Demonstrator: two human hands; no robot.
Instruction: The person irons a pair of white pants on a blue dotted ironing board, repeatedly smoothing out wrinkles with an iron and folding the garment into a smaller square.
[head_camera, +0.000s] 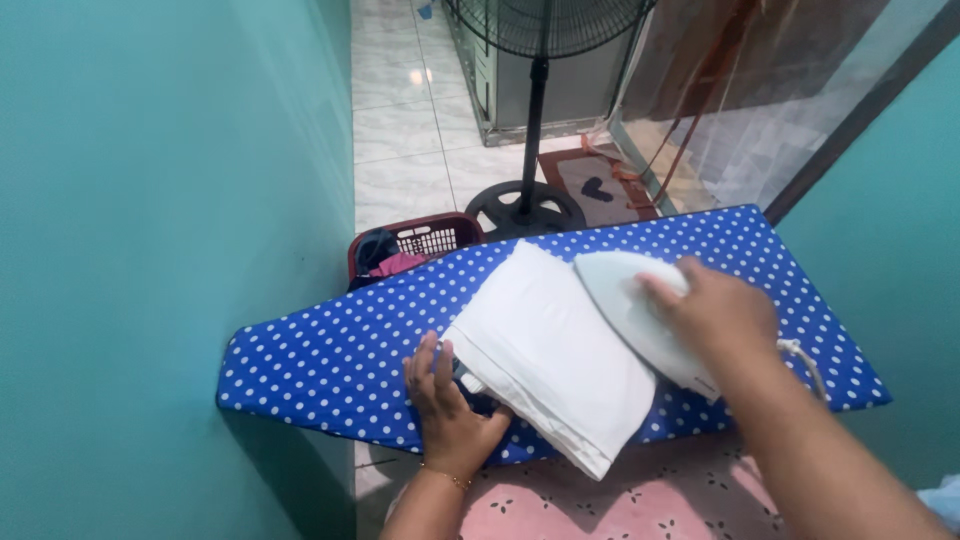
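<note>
A folded white cloth (545, 350) lies on an ironing board (330, 360) covered in blue fabric with white dots. My right hand (715, 310) grips a pale clothes iron (625, 300), which rests on the cloth's right edge. My left hand (445, 400) lies flat on the board at the cloth's near left corner, fingers spread and touching its edge. The iron's cord (800, 355) trails off by my right wrist.
A dark red laundry basket (425, 240) with clothes stands on the tiled floor behind the board. A black pedestal fan (530, 190) stands further back. Teal walls (150, 250) close in on both sides. Pink flowered fabric (610, 500) is below the board's near edge.
</note>
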